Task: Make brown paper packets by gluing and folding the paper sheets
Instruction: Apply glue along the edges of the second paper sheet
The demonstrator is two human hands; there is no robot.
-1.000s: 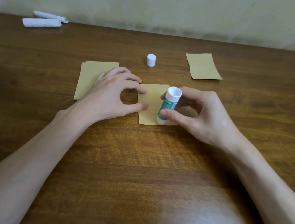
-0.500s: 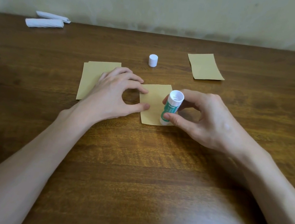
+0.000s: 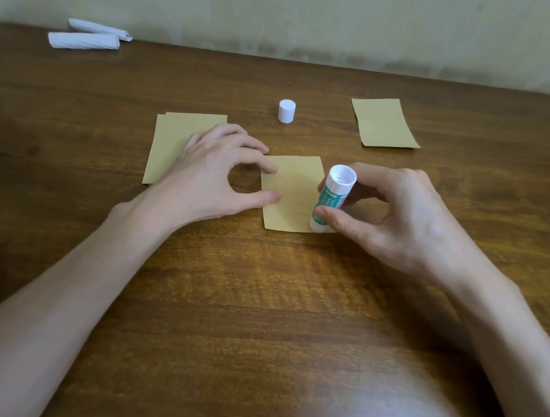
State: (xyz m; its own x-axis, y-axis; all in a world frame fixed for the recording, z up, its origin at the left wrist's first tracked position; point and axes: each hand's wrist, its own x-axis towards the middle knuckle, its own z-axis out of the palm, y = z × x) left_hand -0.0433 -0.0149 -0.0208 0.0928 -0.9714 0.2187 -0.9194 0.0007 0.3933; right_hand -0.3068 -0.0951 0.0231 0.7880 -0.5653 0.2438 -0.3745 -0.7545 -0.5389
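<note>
- Pressing brown paper sheet on table with fingertips of relaxed left hand
- Gripping glue stick in right hand, tip on sheet's right edge

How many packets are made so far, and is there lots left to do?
One folded brown paper piece at the far right looks finished, and the small white cap is off. Right now the right hand grips the green-and-white glue stick, its lower end on the middle brown paper sheet, while the left hand presses its left edge. Folding it is left, plus the stack of brown sheets beside it.
</note>
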